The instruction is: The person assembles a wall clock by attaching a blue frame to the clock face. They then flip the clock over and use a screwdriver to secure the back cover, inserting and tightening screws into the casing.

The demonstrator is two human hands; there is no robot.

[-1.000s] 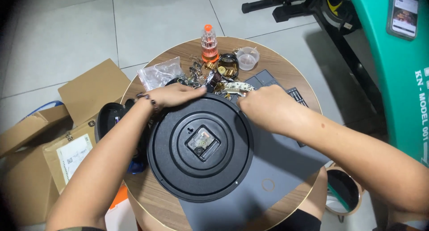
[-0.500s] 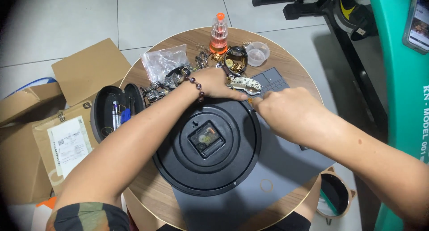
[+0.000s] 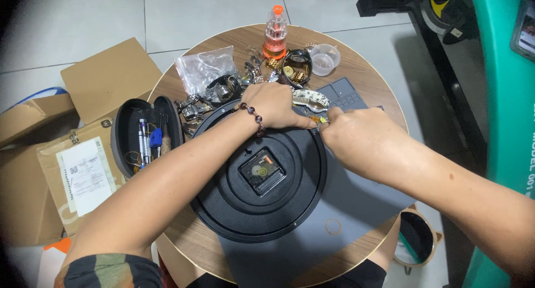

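A round black plastic wall clock lies face down in the middle of the round wooden table, partly over a grey mat; its ribbed back shows a square movement with its cover off. The left hand rests on the clock's far rim, fingers extended and pressing down. The right hand meets it there, fingertips pinched on a small yellowish part. Just beyond lie a clear plastic bag, an orange screwdriver set and an open black tool case.
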